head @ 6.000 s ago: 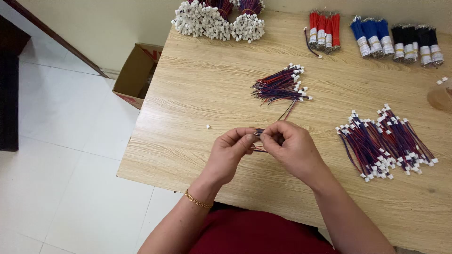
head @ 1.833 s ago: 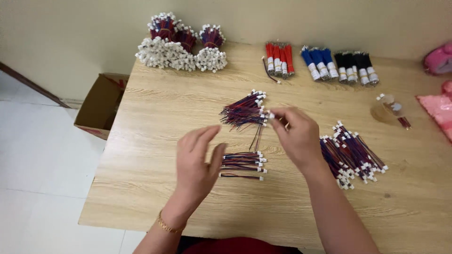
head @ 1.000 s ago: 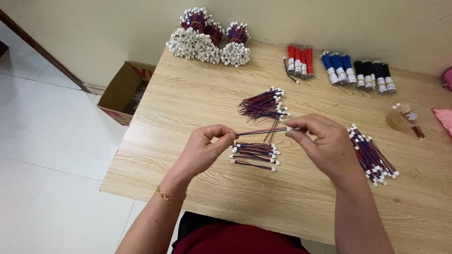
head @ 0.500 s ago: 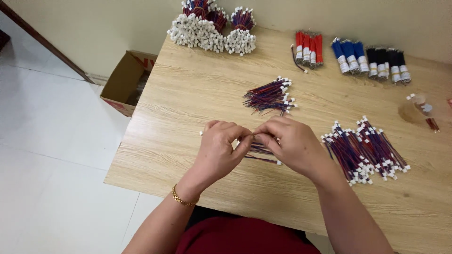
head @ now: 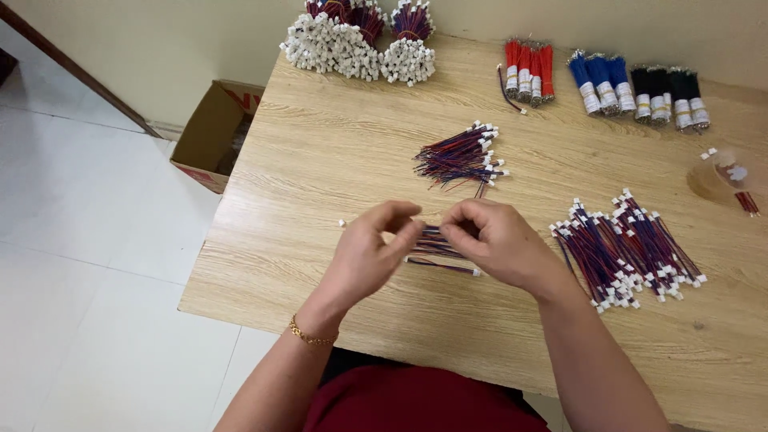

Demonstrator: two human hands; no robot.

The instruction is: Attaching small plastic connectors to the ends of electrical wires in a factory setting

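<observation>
Wire leads [head: 436, 244] with white plugs, red and blue, lie in a small bunch between the two hands at the near middle of the worktop [head: 320, 160], one lead stretched out just below the others. The left hand [head: 370, 252] and the right hand [head: 496, 240] meet over this bunch, each grip pinched together on the leads, though the fingers hide exactly how many strands each one pinches. From here the likeliest slip, as a judgement, is a strand sliding out of the pinch, since the leads are thin and smooth and only the fingertips bear on them. A loose white plug [head: 341, 223] lies just left of the left hand, near enough to be brushed toward the worktop's left edge, below which a cardboard box [head: 212, 132] stands on the floor. The small pile [head: 464, 156] farther off and the large pile [head: 628, 256] to the right lie well apart, yet a sweeping wrist could mix them
</observation>
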